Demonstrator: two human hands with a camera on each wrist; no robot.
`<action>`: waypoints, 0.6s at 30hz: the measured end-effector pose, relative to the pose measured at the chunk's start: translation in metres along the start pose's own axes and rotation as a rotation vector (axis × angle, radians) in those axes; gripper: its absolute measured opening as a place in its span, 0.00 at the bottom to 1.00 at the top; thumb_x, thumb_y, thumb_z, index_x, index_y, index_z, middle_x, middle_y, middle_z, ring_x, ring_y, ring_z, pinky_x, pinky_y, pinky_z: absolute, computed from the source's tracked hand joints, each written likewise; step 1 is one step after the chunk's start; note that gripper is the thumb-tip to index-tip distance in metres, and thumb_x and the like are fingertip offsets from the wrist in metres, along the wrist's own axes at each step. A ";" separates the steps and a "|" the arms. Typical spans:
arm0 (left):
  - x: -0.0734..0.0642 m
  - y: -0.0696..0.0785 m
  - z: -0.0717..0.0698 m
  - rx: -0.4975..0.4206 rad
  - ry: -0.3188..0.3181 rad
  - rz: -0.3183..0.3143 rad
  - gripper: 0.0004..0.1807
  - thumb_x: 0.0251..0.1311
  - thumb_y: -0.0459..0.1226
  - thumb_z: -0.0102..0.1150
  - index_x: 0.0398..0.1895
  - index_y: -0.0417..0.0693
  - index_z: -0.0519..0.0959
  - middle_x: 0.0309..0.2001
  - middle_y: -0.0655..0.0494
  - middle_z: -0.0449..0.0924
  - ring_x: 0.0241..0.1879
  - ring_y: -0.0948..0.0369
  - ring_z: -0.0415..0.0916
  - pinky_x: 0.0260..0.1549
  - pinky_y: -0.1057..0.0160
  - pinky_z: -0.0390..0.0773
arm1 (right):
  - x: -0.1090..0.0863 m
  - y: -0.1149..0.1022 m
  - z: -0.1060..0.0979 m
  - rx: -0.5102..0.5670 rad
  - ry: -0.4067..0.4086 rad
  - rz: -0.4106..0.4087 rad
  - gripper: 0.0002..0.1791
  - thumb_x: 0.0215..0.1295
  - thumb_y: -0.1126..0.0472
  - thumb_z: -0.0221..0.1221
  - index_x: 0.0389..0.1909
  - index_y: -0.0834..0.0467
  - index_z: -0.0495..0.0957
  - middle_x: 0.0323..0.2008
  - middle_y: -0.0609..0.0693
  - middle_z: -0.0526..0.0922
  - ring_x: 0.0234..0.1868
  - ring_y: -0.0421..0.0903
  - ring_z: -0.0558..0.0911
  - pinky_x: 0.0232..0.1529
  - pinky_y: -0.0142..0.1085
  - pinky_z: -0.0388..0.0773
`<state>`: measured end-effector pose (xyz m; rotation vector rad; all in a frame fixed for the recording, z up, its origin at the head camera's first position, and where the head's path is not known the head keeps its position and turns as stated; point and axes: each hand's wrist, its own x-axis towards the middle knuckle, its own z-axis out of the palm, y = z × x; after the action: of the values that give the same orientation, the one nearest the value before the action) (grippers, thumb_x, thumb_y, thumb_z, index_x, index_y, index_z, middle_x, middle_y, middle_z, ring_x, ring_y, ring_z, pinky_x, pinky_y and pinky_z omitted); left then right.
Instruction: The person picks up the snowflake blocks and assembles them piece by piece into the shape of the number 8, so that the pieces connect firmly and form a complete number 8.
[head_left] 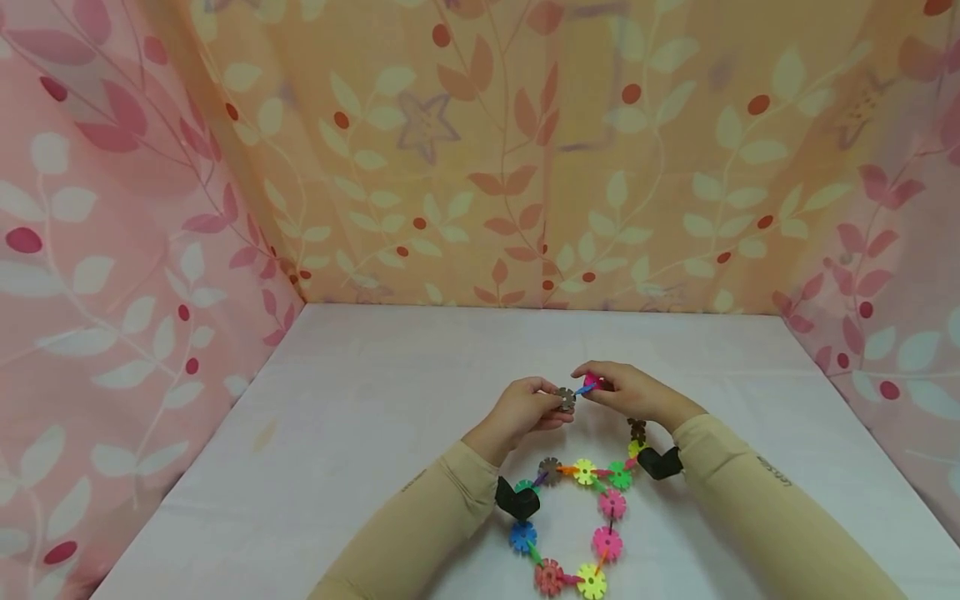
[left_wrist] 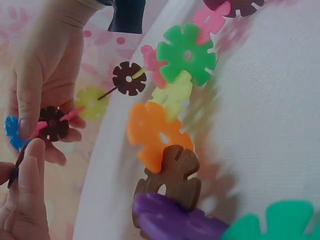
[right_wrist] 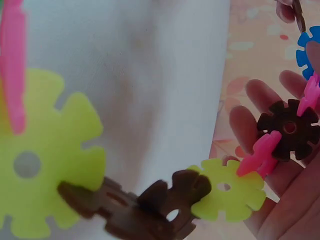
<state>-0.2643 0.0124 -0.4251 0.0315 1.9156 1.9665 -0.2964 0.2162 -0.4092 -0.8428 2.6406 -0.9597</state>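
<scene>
My left hand (head_left: 528, 412) pinches a brown notched flower disc (head_left: 566, 399) between thumb and fingers; in the left wrist view this disc (left_wrist: 18, 167) appears nearly edge-on. Facing it, my right hand (head_left: 630, 392) pinches a blue flower disc (head_left: 586, 389). The two discs meet at their edges; whether their slots are interlocked I cannot tell. From the blue disc a linked chain runs over the right palm: pink, a dark brown disc (right_wrist: 290, 129), pink again, then a yellow disc (right_wrist: 229, 190). Below the hands, more linked discs form a colourful ring on the table.
A white-covered table (head_left: 360, 375) lies beneath, with patterned cloth (head_left: 487, 167) behind and at both sides. The ring includes a green disc (head_left: 619, 475), a blue disc (head_left: 522, 537) and a yellow disc (head_left: 592, 582). Black wrist straps (head_left: 517, 500) partly cover the chain in the head view.
</scene>
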 end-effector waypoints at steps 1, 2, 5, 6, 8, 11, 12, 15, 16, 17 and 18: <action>0.000 0.000 0.000 -0.004 0.001 -0.002 0.05 0.61 0.32 0.53 0.36 0.38 0.73 0.31 0.46 0.83 0.33 0.52 0.82 0.37 0.57 0.78 | 0.000 0.000 0.000 0.003 -0.009 0.004 0.18 0.62 0.58 0.57 0.53 0.48 0.71 0.37 0.47 0.75 0.36 0.46 0.71 0.35 0.37 0.72; 0.000 0.000 0.001 -0.004 0.000 0.000 0.05 0.61 0.32 0.53 0.36 0.38 0.73 0.31 0.46 0.83 0.33 0.52 0.82 0.37 0.56 0.78 | 0.001 0.000 0.000 0.009 -0.015 0.014 0.18 0.63 0.58 0.56 0.53 0.48 0.71 0.36 0.46 0.75 0.35 0.46 0.71 0.34 0.37 0.71; 0.000 0.000 0.001 -0.007 -0.004 0.001 0.05 0.61 0.32 0.53 0.36 0.37 0.73 0.31 0.45 0.83 0.32 0.53 0.82 0.37 0.57 0.78 | 0.001 -0.001 0.000 0.009 -0.029 0.016 0.17 0.63 0.57 0.56 0.53 0.48 0.71 0.34 0.46 0.75 0.35 0.46 0.71 0.33 0.37 0.71; 0.000 0.000 0.001 -0.006 -0.004 0.004 0.05 0.61 0.32 0.53 0.36 0.37 0.73 0.31 0.45 0.83 0.32 0.53 0.83 0.37 0.57 0.78 | 0.001 -0.001 0.000 0.010 -0.030 0.016 0.17 0.63 0.56 0.56 0.53 0.48 0.71 0.34 0.46 0.75 0.35 0.46 0.71 0.34 0.37 0.71; -0.001 0.000 0.000 -0.012 -0.003 0.005 0.05 0.61 0.32 0.53 0.36 0.37 0.74 0.31 0.45 0.83 0.31 0.54 0.83 0.37 0.57 0.78 | 0.000 -0.002 -0.001 0.006 -0.032 0.017 0.17 0.63 0.55 0.56 0.53 0.48 0.71 0.35 0.46 0.76 0.35 0.46 0.72 0.35 0.37 0.71; -0.002 0.000 -0.001 -0.020 0.007 0.012 0.06 0.61 0.33 0.53 0.35 0.38 0.74 0.31 0.46 0.83 0.30 0.55 0.83 0.36 0.57 0.78 | 0.001 -0.004 -0.001 -0.010 -0.029 0.025 0.17 0.63 0.55 0.57 0.53 0.47 0.72 0.38 0.45 0.77 0.37 0.45 0.73 0.38 0.38 0.72; -0.003 0.000 -0.002 -0.024 0.010 0.014 0.06 0.60 0.33 0.54 0.35 0.38 0.75 0.31 0.46 0.83 0.30 0.55 0.83 0.36 0.57 0.79 | 0.002 -0.004 -0.001 -0.014 -0.026 0.028 0.17 0.63 0.55 0.57 0.53 0.46 0.72 0.38 0.45 0.77 0.37 0.45 0.73 0.39 0.38 0.72; -0.003 0.001 -0.002 -0.028 0.017 0.022 0.06 0.60 0.34 0.55 0.35 0.39 0.75 0.31 0.47 0.83 0.29 0.56 0.83 0.36 0.58 0.78 | 0.003 -0.004 -0.001 -0.030 -0.017 0.030 0.17 0.62 0.56 0.57 0.52 0.48 0.73 0.37 0.45 0.78 0.36 0.45 0.73 0.39 0.38 0.72; -0.003 0.001 -0.002 -0.028 0.019 0.027 0.06 0.60 0.34 0.55 0.35 0.39 0.75 0.31 0.46 0.83 0.29 0.55 0.83 0.36 0.58 0.78 | 0.004 -0.004 -0.001 -0.033 -0.015 0.025 0.17 0.62 0.56 0.57 0.53 0.49 0.73 0.36 0.45 0.77 0.35 0.45 0.72 0.38 0.37 0.72; -0.003 0.001 -0.002 -0.028 0.021 0.030 0.06 0.60 0.35 0.55 0.35 0.39 0.75 0.31 0.46 0.83 0.29 0.56 0.83 0.36 0.58 0.78 | 0.004 -0.004 -0.001 -0.034 -0.015 0.020 0.17 0.62 0.57 0.57 0.53 0.50 0.73 0.35 0.45 0.77 0.34 0.44 0.72 0.37 0.37 0.71; -0.003 0.001 -0.002 -0.028 0.026 0.030 0.06 0.60 0.34 0.55 0.35 0.39 0.75 0.31 0.47 0.83 0.29 0.56 0.83 0.35 0.58 0.79 | 0.004 -0.004 -0.001 -0.034 -0.015 0.014 0.17 0.62 0.57 0.57 0.53 0.51 0.73 0.33 0.45 0.77 0.33 0.44 0.72 0.35 0.37 0.71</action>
<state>-0.2626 0.0098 -0.4235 0.0275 1.9143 2.0228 -0.2981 0.2114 -0.4060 -0.8348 2.6533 -0.9045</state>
